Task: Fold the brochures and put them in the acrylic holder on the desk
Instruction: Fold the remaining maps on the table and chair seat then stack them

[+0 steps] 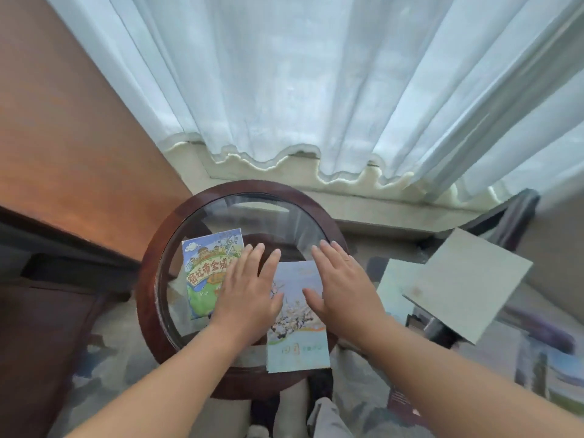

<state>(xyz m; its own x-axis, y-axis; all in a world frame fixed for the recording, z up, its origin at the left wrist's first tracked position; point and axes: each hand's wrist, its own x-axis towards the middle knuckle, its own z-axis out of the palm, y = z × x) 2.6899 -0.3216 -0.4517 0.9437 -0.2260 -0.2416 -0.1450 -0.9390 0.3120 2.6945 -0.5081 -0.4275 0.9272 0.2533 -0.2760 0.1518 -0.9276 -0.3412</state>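
A cartoon-map brochure [207, 267] lies flat beside a blossom brochure [295, 343].

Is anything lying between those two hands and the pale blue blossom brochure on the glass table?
Nothing visible. The left hand and right hand lie flat, fingers straight, over the pale blue blossom brochure on the round glass-topped table. No acrylic holder is in view.

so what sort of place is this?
Probably a hotel room or a lounge corner by a window, though that is a guess. Sheer curtains hang behind a round glass-topped wooden side table that holds a cartoon-cover brochure, and there is patterned carpet underneath.
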